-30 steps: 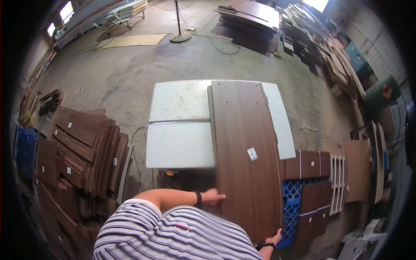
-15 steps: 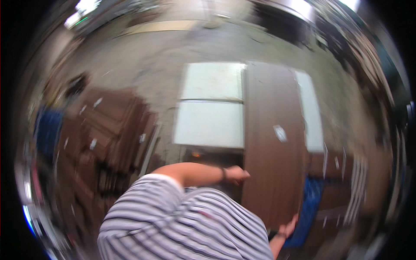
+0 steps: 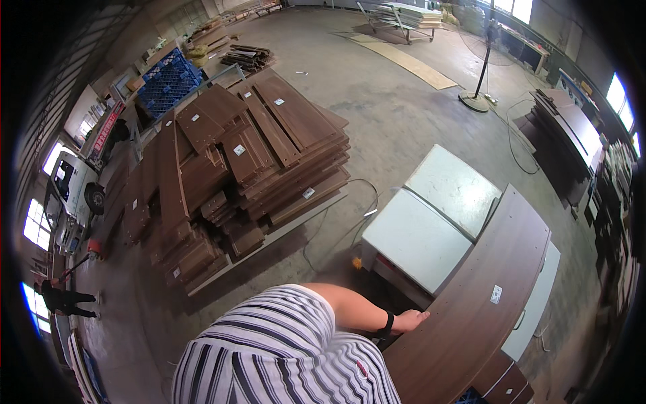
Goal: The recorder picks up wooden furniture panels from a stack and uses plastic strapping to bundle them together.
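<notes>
One label (image 3: pixel 496 294), print unreadable | on brown board (image 3: pixel 464 330) | left hand (image 3: pixel 408 321) touching

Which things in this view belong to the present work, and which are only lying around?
Seemingly in use:
long brown panel
left hand, at its edge
white work surface beneath

Seemingly just around:
stacked brown boards, untouched
pale flat sheet
standing fan
blue pallet
</notes>
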{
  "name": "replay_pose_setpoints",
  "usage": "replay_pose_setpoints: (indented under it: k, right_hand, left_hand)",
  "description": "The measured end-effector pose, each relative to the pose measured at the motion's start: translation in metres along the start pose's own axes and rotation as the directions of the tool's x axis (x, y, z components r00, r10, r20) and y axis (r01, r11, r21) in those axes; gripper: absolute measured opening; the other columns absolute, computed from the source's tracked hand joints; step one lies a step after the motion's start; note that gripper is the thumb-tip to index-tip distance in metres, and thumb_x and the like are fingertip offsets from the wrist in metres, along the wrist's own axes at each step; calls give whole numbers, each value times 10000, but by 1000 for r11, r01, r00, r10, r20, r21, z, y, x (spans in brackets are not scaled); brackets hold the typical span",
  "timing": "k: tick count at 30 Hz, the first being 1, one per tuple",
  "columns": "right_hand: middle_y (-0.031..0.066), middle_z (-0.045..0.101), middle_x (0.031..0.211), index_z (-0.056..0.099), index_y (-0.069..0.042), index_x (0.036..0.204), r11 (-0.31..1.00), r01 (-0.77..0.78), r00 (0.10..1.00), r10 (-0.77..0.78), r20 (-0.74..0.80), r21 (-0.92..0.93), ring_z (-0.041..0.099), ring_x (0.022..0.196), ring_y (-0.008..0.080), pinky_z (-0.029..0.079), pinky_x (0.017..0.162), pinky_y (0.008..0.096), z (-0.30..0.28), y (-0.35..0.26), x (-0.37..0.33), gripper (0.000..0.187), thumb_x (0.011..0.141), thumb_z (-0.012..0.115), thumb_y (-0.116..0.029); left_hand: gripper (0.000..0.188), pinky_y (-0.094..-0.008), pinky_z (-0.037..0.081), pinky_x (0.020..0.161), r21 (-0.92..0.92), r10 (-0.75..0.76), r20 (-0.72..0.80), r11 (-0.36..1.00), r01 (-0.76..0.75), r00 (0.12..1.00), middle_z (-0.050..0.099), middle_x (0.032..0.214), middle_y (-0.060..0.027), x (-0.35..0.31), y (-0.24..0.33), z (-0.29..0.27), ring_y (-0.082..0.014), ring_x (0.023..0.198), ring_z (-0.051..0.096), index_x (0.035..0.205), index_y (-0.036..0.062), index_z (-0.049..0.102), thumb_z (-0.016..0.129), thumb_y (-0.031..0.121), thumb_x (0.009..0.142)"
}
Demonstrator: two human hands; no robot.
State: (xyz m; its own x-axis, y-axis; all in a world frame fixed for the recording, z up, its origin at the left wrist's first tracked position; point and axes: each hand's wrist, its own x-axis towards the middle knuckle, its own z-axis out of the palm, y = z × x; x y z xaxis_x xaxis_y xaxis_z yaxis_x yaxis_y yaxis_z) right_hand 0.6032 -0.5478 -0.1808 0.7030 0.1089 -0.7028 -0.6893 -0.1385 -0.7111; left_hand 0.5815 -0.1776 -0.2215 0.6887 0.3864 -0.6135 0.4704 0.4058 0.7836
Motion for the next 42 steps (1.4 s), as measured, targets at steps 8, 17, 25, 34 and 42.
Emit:
replay_pose_setpoints:
  k: [8, 17, 25, 34, 42]
  right_hand:
    - [164, 281, 1469, 293, -47, 1421, 995, -84, 959, 94, 267, -48, 295, 1328, 292, 241, 1100, 439, -19, 0, 14, 652, 938, 432, -463]
    - [229, 558, 1186, 486, 36, 1222, 740, 446, 893, -333, 302, -504, 564, 970, 350, 440, 874, 425, 160, -27, -20, 434, 953, 414, -297]
    - [298, 559, 1089, 515, 91, 1111, 340, 782, 624, -431, 652, -523, 514, 952, 433, 420, 868, 427, 264, -70, -72, 322, 910, 337, -87]
    - [-24, 501, 749, 541, -20, 840, 768, 624, 308, -74, 949, -143, 423, 710, 77, 353, 630, 241, 461, -98, -90, 349, 970, 453, -332]
    - [-35, 495, 706, 590, 22, 811, 668, 718, 64, 218, 974, -197, 411, 681, 61, 364, 603, 247, 634, -63, -146, 315, 937, 522, -259]
  left_hand:
    - [618, -412, 443, 830, 5, 37, -296, 999, -37, 954, 626, 978, -231, 3, 24, -71, -345, 958, 595, 1032, -56, 587, 312, 494, 967]
    - [594, -487, 462, 718, 267, 259, -509, 954, -135, 821, 633, 764, -228, -83, 39, -181, -395, 793, 627, 709, -3, 608, 360, 478, 955]
    - [575, -405, 447, 672, 74, 176, -778, 979, -190, 602, 594, 715, -176, -161, 26, -254, -281, 693, 585, 789, -31, 583, 409, 494, 947]
    - [591, -346, 409, 642, -115, -72, -990, 913, -391, 123, 539, 673, -95, -312, 28, -324, -148, 683, 467, 778, -38, 566, 411, 508, 944]
    - [544, -303, 453, 791, -227, -323, -946, 625, -747, 17, 618, 981, -54, -410, -46, -391, -132, 880, 539, 1042, -43, 599, 476, 477, 937]
